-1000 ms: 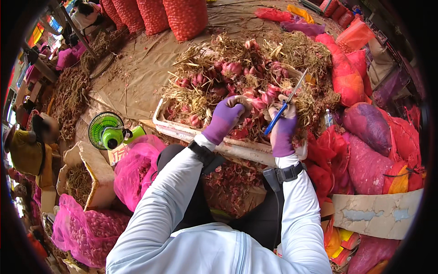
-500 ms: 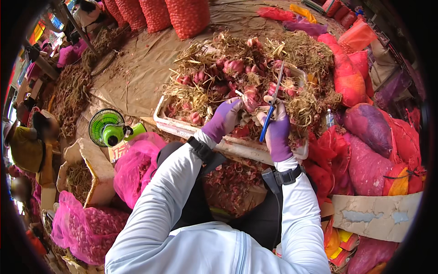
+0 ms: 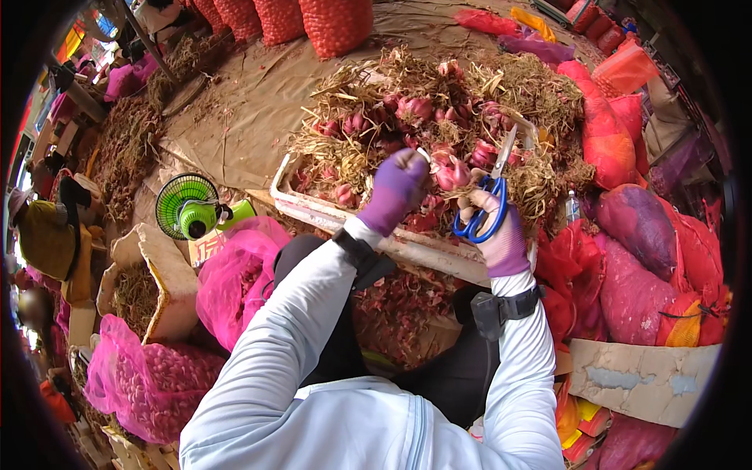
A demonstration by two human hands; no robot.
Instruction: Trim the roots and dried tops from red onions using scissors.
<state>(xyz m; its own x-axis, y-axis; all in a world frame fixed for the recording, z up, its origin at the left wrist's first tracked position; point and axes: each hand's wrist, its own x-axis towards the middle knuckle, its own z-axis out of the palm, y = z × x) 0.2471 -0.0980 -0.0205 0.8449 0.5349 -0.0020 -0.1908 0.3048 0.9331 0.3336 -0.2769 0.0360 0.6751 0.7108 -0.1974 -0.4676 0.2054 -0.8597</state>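
My left hand (image 3: 397,192), in a purple glove with pale fingertips, is curled closed over the near side of the white foam tray (image 3: 313,211). What its fingers hold, if anything, is hidden. Just right of that fist is a bunch of reddish-pink shallots (image 3: 450,171); whether the fist touches it I cannot tell. My right hand (image 3: 504,235), gloved the same way, grips blue-handled scissors (image 3: 501,161), their blades pointing up and away over the heap. More shallots (image 3: 413,110) with dry stalks and roots fill the tray and pile above its rim.
A green fan (image 3: 188,207) stands left of the tray, near pink mesh bags (image 3: 153,384). Red net sacks (image 3: 337,27) line the far side. Full red and purple sacks (image 3: 638,270) crowd the right, beside a small clear bottle (image 3: 573,206). Loose skins (image 3: 407,313) lie between my legs.
The scissors have turned from edge-on to showing both handle loops. My left hand has rolled into a fist, and the shallot bunch that was between my hands no longer shows in its fingers.
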